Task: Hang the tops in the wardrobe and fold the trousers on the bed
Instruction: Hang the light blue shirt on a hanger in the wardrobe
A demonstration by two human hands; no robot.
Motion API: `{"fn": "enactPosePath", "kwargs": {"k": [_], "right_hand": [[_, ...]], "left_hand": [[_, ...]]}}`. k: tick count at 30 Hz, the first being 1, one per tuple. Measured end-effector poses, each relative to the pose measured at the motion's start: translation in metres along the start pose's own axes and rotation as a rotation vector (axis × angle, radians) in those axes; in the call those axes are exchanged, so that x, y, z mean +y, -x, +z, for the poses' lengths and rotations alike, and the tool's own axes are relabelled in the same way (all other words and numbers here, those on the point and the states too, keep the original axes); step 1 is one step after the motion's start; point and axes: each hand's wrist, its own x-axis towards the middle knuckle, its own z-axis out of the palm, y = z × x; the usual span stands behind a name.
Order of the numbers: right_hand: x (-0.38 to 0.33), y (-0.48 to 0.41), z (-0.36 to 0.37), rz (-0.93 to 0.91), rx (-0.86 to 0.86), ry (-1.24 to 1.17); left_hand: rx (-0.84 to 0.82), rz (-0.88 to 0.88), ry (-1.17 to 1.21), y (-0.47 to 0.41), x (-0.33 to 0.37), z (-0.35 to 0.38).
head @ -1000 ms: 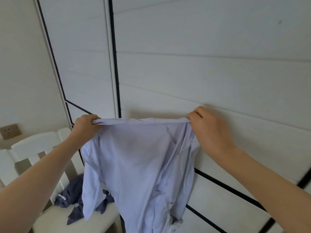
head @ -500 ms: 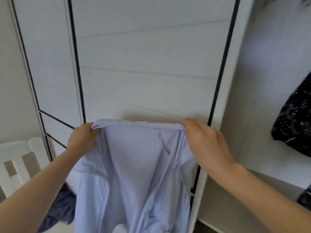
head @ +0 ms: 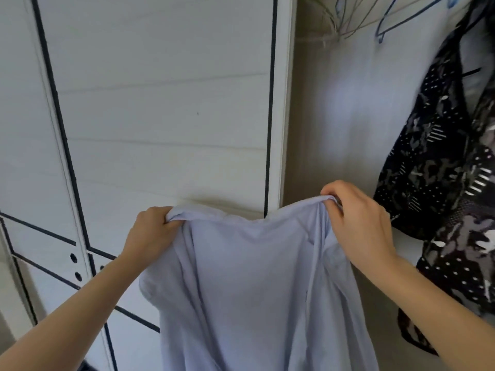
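Note:
A pale blue shirt (head: 249,285) hangs from my two hands in front of the wardrobe. My left hand (head: 152,231) grips its top edge at the left corner. My right hand (head: 359,220) pinches the top edge at the right, a little higher. The cloth sags slightly between them and drops out of the frame at the bottom. The open wardrobe compartment (head: 348,116) is behind my right hand. Several empty wire hangers (head: 385,22) hang at its top.
A white wardrobe door (head: 166,103) with black trim fills the left and centre. A dark patterned garment (head: 450,183) hangs inside the compartment at the right. A dark scrap of cloth shows at the bottom left edge.
My view has swung to the right, from the white chair and closed doors to the open compartment. Both hands carried the shirt along, and my right hand has risen a little.

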Motion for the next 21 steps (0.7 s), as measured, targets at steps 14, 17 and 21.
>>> {"fn": "enactPosePath", "kwargs": {"k": [14,17,21], "right_hand": [[0.125,-0.019,-0.066,0.036,-0.064,0.219],[0.146,-0.027,-0.091,-0.013,-0.067,0.365],[0.162,-0.037,-0.12,-0.12,-0.002,0.487]], "left_hand": [[0.085,0.405,-0.34,0.029,0.119,0.049],[0.117,0.495,-0.426,0.035,0.144,0.062],[0.179,0.539,-0.329,0.029,0.186,0.076]]}}
